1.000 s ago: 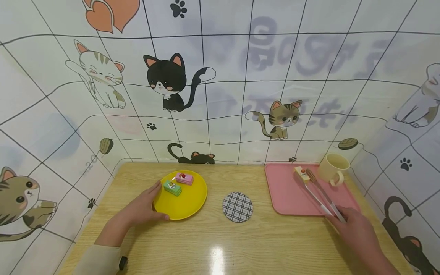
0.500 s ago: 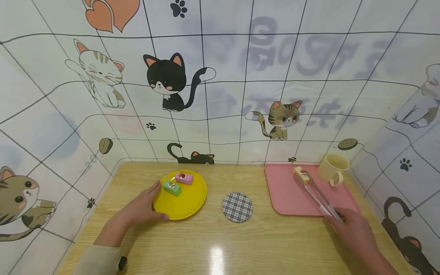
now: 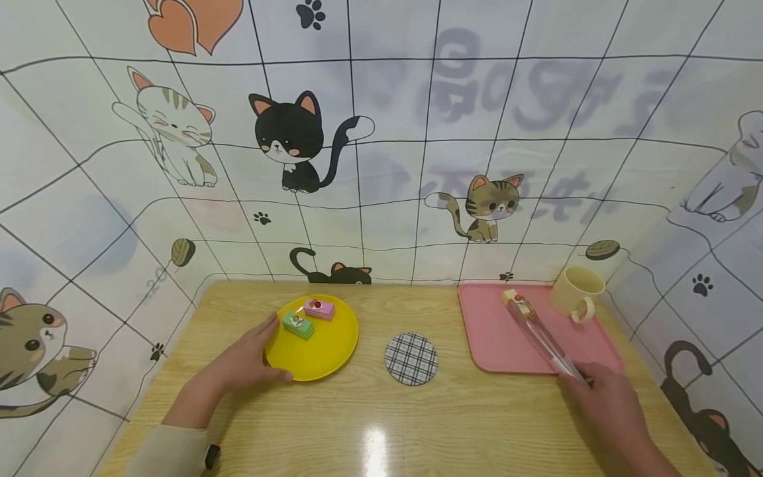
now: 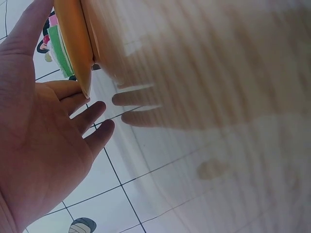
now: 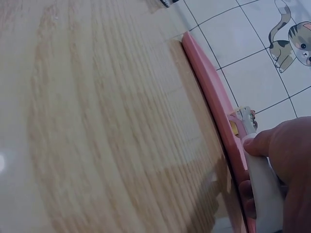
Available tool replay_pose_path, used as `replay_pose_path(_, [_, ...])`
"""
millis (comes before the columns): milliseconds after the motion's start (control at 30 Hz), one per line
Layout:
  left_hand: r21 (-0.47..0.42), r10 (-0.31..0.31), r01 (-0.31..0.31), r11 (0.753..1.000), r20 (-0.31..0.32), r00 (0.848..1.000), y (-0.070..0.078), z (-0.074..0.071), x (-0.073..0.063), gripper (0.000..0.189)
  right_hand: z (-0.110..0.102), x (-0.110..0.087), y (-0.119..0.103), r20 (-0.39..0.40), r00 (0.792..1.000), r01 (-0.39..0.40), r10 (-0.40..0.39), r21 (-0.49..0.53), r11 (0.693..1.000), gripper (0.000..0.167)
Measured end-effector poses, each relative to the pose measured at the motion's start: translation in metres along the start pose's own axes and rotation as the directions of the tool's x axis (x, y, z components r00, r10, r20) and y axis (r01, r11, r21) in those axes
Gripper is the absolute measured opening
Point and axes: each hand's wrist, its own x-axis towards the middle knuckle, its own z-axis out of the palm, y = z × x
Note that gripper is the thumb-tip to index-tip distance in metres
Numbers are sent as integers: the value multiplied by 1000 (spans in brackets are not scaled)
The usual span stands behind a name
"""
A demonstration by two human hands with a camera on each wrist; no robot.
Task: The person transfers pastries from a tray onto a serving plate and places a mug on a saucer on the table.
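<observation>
In the head view my right hand (image 3: 605,401) grips a pair of tongs (image 3: 551,348) with pale handle arms. The tongs' tips lie on both sides of a small yellow toy cake slice (image 3: 514,298) on the pink tray (image 3: 491,338). In the right wrist view my thumb lies on top of the tongs (image 5: 265,189). My left hand (image 3: 250,358), fingers spread and fairly straight, touches the left rim of a yellow plate (image 3: 324,361). On that plate sit a green toy cake slice (image 3: 298,325) and a pink toy cake slice (image 3: 319,309).
A cream mug (image 3: 577,291) stands at the tray's back right corner. Between plate and tray lies a round checked coaster (image 3: 411,359) on the wooden table (image 3: 334,424). A cat-printed wall covering (image 3: 387,218) rises directly behind the table and along both sides.
The tongs' arms have drawn together around the yellow cake slice. Slice and tips have shifted slightly left, and the right hand moved a little left. The left hand and plate stay put.
</observation>
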Motion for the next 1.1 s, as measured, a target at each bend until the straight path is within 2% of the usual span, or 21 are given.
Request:
replay_pose_path(133, [-1,-2,2,1000,-1,1000,0,1,0,133,2,-1,-1,-2,1000,-11,11,2,1000,41])
replay_pose_path(333, [0,-1,1,1000,1,1000,2,0,-1,133,4,-2,-1,-63,997,37,-37,-7,999,34])
replay_pose_path(567, [-10,-11,11,1000,7,1000,4,-1,-2,134,2,-2,-7,-97,993,70,-71,-23,997,31])
replay_pose_path(867, [-3,-1,1,1000,0,1000,3,-1,-1,134,5,0,-15,-135,972,195,-194,-10,981,24])
replay_pose_path(1100, [0,4,-4,1000,-6,1000,2,0,-1,134,10,1,-25,-128,942,316,-309,34,948,24])
